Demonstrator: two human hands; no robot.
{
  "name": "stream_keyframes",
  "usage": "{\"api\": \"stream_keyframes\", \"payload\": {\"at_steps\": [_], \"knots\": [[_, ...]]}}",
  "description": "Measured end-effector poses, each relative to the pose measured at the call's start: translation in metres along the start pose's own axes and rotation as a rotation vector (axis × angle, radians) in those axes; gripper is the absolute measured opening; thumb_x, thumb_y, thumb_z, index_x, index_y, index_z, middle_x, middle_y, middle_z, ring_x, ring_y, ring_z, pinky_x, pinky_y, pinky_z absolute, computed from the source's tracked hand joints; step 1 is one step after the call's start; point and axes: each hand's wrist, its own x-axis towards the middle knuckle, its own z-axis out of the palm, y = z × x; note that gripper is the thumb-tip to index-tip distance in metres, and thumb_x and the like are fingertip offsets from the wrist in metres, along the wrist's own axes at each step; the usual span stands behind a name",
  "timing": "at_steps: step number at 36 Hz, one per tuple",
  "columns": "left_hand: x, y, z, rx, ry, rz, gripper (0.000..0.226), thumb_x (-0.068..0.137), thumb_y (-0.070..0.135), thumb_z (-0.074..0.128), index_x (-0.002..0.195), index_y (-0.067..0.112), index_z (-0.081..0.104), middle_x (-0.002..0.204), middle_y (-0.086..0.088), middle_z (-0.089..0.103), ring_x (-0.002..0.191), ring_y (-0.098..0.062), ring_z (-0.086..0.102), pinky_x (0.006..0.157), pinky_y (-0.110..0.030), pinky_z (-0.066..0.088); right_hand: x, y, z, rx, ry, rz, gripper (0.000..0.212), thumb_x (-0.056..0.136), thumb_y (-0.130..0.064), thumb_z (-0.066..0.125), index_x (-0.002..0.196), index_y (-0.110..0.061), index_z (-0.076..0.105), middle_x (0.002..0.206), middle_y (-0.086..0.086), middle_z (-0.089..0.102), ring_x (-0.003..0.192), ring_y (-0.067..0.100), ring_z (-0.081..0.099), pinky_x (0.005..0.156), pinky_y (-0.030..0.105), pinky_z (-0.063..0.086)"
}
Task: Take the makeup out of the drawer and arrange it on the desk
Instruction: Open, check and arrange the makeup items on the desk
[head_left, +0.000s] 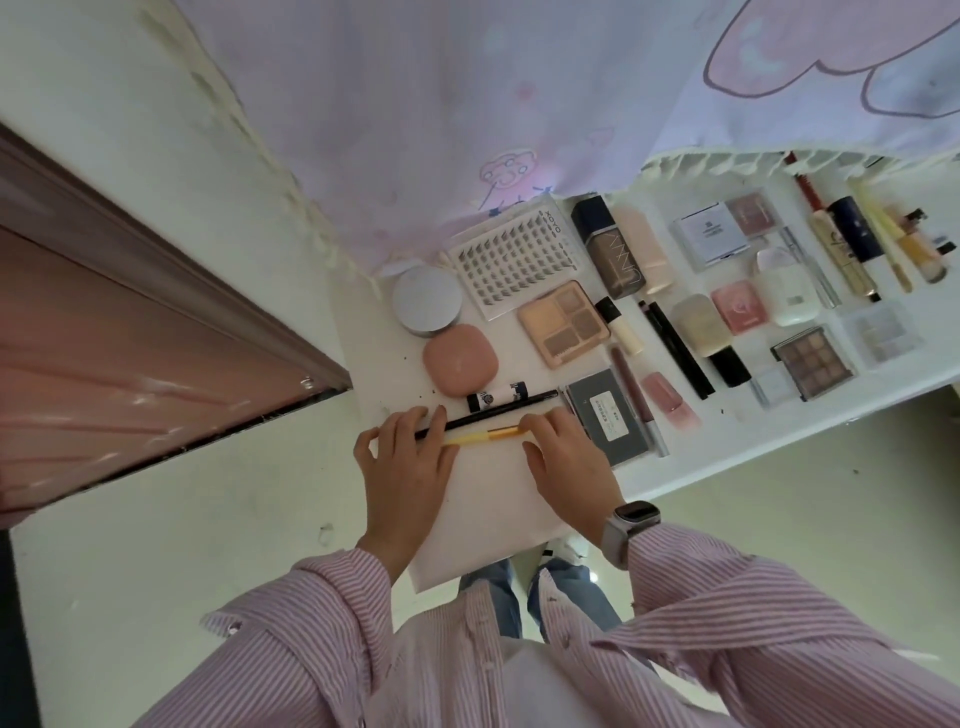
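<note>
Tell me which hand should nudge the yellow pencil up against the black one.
Probably the left hand: its fingers already rest across both the yellow pencil and the black pencil, while the right hand touches only the yellow pencil's end.

left hand (402, 457) flat, right hand (563, 457) apparently flat, fingers forward
</note>
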Motion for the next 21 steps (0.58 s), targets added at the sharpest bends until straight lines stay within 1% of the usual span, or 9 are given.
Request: {"api": "stream_keyframes", "payload": {"at_steps": [3, 6, 8, 10, 12, 16, 18, 20, 21], "knots": [[0.003, 0.001, 0.004, 0.026, -0.038, -0.041, 0.046, 0.09, 0.036, 0.035, 0.123, 0.008, 0.055, 0.116, -0.012, 0.055, 0.109, -0.026, 0.04, 0.09, -0.045, 0.027, 0.005, -0.001, -0.001, -0.016, -0.003, 0.016, 0.017, 0.091, -0.017, 0.053, 0.106, -0.01, 0.058, 0.098, 0.008, 0.052, 0.086, 0.025, 0.052, 0.057, 0.029, 0.04], [0.006, 0.002, 0.006, 0.011, -0.026, -0.063, 0.047, 0.091, 0.036, 0.035, 0.126, 0.008, 0.049, 0.12, -0.012, 0.048, 0.11, -0.027, 0.039, 0.092, -0.046, 0.026, 0.014, -0.002, 0.0, -0.058, -0.012, 0.061, 0.018, 0.095, -0.023, 0.047, 0.105, -0.01, 0.056, 0.1, 0.005, 0.05, 0.089, 0.022, 0.049, 0.061, 0.032, 0.044], [0.008, 0.004, 0.005, -0.023, 0.024, -0.063, 0.042, 0.091, 0.034, 0.037, 0.126, 0.011, 0.047, 0.122, -0.011, 0.043, 0.112, -0.027, 0.039, 0.094, -0.047, 0.026, 0.018, -0.003, 0.001, -0.073, -0.005, 0.056, 0.019, 0.094, -0.024, 0.048, 0.101, -0.007, 0.056, 0.097, 0.007, 0.051, 0.086, 0.024, 0.05, 0.059, 0.037, 0.048], [0.008, 0.007, 0.001, -0.07, 0.086, -0.029, 0.035, 0.09, 0.027, 0.04, 0.122, 0.015, 0.048, 0.12, -0.01, 0.045, 0.112, -0.026, 0.04, 0.094, -0.045, 0.027, 0.021, -0.004, 0.001, -0.081, -0.011, 0.052, 0.019, 0.094, -0.023, 0.049, 0.098, -0.005, 0.056, 0.096, 0.008, 0.052, 0.085, 0.025, 0.052, 0.058, 0.039, 0.049], [0.004, 0.011, -0.001, -0.111, 0.124, 0.031, 0.029, 0.089, 0.021, 0.042, 0.116, 0.017, 0.049, 0.116, -0.007, 0.048, 0.109, -0.024, 0.042, 0.092, -0.043, 0.028, 0.022, -0.004, 0.0, -0.08, -0.019, 0.068, 0.021, 0.094, -0.023, 0.048, 0.101, -0.005, 0.054, 0.1, 0.008, 0.053, 0.088, 0.025, 0.052, 0.063, 0.04, 0.049], [-0.012, 0.015, 0.002, -0.106, 0.081, 0.123, 0.034, 0.087, 0.018, 0.043, 0.12, 0.016, 0.045, 0.119, -0.003, 0.041, 0.11, -0.023, 0.042, 0.092, -0.042, 0.029, 0.023, -0.003, -0.002, -0.064, -0.018, 0.101, 0.026, 0.093, -0.029, 0.049, 0.109, -0.008, 0.049, 0.107, 0.006, 0.052, 0.096, 0.023, 0.051, 0.072, 0.037, 0.049], [-0.018, 0.015, 0.006, -0.092, 0.049, 0.124, 0.038, 0.087, 0.019, 0.041, 0.125, 0.015, 0.044, 0.124, -0.004, 0.041, 0.112, -0.024, 0.041, 0.092, -0.044, 0.03, 0.024, -0.005, -0.004, -0.051, 0.038, 0.054, 0.03, 0.089, -0.027, 0.056, 0.109, -0.006, 0.05, 0.105, 0.008, 0.053, 0.095, 0.023, 0.053, 0.067, 0.034, 0.051], [-0.021, 0.015, 0.008, -0.088, 0.028, 0.116, 0.041, 0.088, 0.02, 0.039, 0.128, 0.013, 0.042, 0.127, -0.006, 0.04, 0.116, -0.025, 0.04, 0.092, -0.045, 0.031, 0.027, -0.007, -0.008, -0.052, 0.099, -0.022, 0.03, 0.083, -0.02, 0.064, 0.106, -0.003, 0.055, 0.1, 0.012, 0.056, 0.09, 0.027, 0.056, 0.06, 0.033, 0.051], [-0.022, 0.016, 0.009, -0.09, 0.021, 0.115, 0.042, 0.088, 0.019, 0.039, 0.129, 0.012, 0.042, 0.129, -0.007, 0.04, 0.117, -0.026, 0.04, 0.092, -0.045, 0.031, 0.03, -0.008, -0.009, -0.059, 0.123, -0.046, 0.029, 0.082, -0.017, 0.066, 0.105, -0.002, 0.056, 0.099, 0.013, 0.057, 0.089, 0.029, 0.057, 0.061, 0.033, 0.052]]}}
